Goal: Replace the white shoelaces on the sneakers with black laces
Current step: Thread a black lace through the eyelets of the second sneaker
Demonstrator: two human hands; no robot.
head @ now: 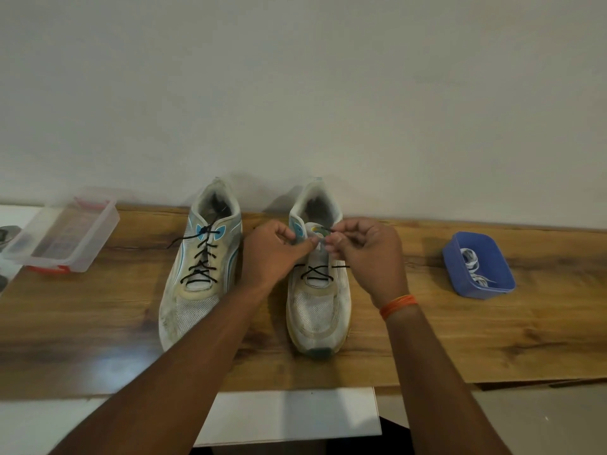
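Two worn white sneakers stand side by side on the wooden table, toes toward me. The left sneaker (197, 267) is laced with a black lace (202, 257) up to its top eyelets, with a loose end trailing left. The right sneaker (317, 300) carries a black lace (317, 272) only through its lower eyelets. My left hand (272, 251) grips the left edge of the right sneaker's tongue area, thumb pressed across it. My right hand (368, 254) pinches a black lace end above the upper eyelets. White laces (473, 267) lie in a blue box.
The blue plastic box (492, 290) sits at the right of the wooden table (427, 339). A clear plastic container (62, 234) with a red lid beneath stands at the far left. A wall rises right behind the sneakers. A white surface lies below the table's front edge.
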